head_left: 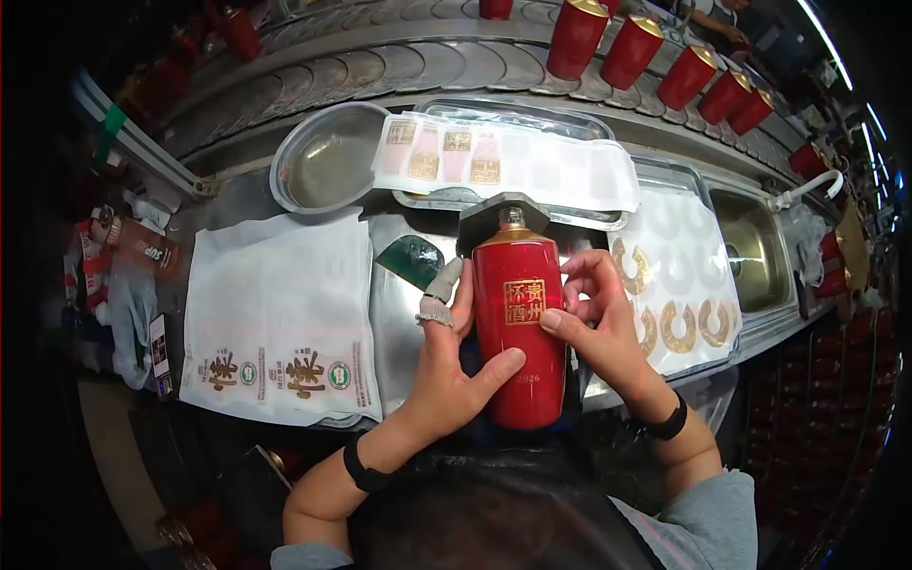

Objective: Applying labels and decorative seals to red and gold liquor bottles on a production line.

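Note:
A glossy red bottle [518, 255] with a gold neck stands nearly upright between my hands. It bears a square gold decal [524, 302] on its front. My left hand [448, 375] is closed around the bottle's left side, its thumb lying across the lower front. A pale wrapping and a greyish cover sit on a finger of that hand. From the right, my right hand [603, 328] grips the bottle, with the thumb pressed at the decal's lower right corner and the fingers curled at the side. Behind the bottle's neck is a dark angular block [475, 220].
Decal sheets [275, 285] lie left, a strip of square decals [532, 171] rests across a metal tray [427, 201], and gold arc decals [679, 328] lie right. Nearby are a round water basin [283, 176], a green scraper-like piece [410, 258], a sink [750, 252] and conveyor bottles [632, 52].

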A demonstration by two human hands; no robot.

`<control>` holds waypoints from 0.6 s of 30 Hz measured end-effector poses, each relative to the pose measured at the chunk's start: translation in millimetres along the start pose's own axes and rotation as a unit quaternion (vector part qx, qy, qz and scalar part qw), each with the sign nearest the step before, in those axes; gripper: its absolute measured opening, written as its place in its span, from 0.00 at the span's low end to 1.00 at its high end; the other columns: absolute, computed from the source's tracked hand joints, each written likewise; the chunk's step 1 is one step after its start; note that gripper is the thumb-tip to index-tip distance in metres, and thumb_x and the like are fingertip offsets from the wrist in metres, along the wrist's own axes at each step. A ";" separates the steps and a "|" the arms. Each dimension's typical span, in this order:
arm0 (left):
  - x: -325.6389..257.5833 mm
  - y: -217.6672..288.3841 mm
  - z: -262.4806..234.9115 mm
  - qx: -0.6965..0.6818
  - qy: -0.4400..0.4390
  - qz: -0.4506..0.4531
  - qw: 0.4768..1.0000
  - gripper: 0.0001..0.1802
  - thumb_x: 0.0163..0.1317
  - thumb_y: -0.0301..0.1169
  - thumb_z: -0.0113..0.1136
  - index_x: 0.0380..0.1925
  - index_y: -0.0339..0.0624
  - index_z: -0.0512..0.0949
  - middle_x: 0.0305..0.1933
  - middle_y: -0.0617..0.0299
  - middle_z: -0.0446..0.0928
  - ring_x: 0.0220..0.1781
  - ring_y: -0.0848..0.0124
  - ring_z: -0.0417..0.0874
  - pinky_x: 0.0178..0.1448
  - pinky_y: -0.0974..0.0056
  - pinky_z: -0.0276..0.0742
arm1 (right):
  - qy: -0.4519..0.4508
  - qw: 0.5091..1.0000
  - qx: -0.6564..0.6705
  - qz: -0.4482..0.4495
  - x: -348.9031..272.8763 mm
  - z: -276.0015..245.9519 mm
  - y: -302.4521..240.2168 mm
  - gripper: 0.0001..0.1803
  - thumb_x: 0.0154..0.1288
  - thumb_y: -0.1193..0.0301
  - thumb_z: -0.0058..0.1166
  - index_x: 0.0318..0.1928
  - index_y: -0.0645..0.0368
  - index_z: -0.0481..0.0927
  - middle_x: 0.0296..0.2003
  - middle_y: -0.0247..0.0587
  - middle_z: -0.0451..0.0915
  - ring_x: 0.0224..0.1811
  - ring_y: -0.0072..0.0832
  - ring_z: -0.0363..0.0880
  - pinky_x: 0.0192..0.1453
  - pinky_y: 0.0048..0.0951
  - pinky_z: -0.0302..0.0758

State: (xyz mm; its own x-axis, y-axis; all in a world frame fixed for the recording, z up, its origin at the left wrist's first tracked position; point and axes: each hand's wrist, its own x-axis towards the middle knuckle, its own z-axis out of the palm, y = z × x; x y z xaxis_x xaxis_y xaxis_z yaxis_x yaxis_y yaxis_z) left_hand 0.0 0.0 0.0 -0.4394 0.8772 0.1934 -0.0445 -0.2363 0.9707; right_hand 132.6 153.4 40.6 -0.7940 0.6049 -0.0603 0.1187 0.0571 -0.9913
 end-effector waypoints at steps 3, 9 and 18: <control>-2.7 -1.0 -1.9 0.002 -0.009 -0.020 1.000 0.55 0.65 0.34 0.66 0.75 0.24 0.36 0.79 0.37 0.49 0.79 0.55 0.58 0.80 0.55 0.53 | 0.009 0.998 0.048 0.032 -1.8 4.2 -0.7 0.31 0.57 0.71 0.71 0.54 0.56 0.65 0.36 0.30 0.65 0.36 0.09 0.63 0.33 0.11 0.69; -6.2 -0.2 1.7 -0.009 0.016 -0.012 1.000 0.55 0.65 0.34 0.66 0.75 0.24 0.35 0.78 0.37 0.50 0.79 0.56 0.58 0.80 0.55 0.52 | 0.017 0.999 0.037 0.015 -3.6 8.1 -1.9 0.30 0.56 0.72 0.72 0.53 0.56 0.64 0.36 0.29 0.64 0.33 0.09 0.62 0.33 0.10 0.68; -3.6 -4.8 0.4 -0.017 0.021 0.002 1.000 0.55 0.65 0.34 0.66 0.75 0.23 0.35 0.78 0.36 0.49 0.79 0.56 0.58 0.80 0.55 0.52 | 0.015 0.999 0.042 0.017 -1.2 8.2 0.3 0.31 0.56 0.72 0.72 0.54 0.56 0.64 0.36 0.29 0.64 0.34 0.09 0.62 0.34 0.10 0.69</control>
State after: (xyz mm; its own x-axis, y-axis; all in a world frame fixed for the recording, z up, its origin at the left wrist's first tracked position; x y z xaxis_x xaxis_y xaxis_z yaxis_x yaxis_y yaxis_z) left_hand 2.2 -1.9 -5.3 -0.4775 0.8576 0.1908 -0.0733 -0.2553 0.9641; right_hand 128.7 146.1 39.4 -0.7717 0.6293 -0.0916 0.0937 -0.0300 -0.9951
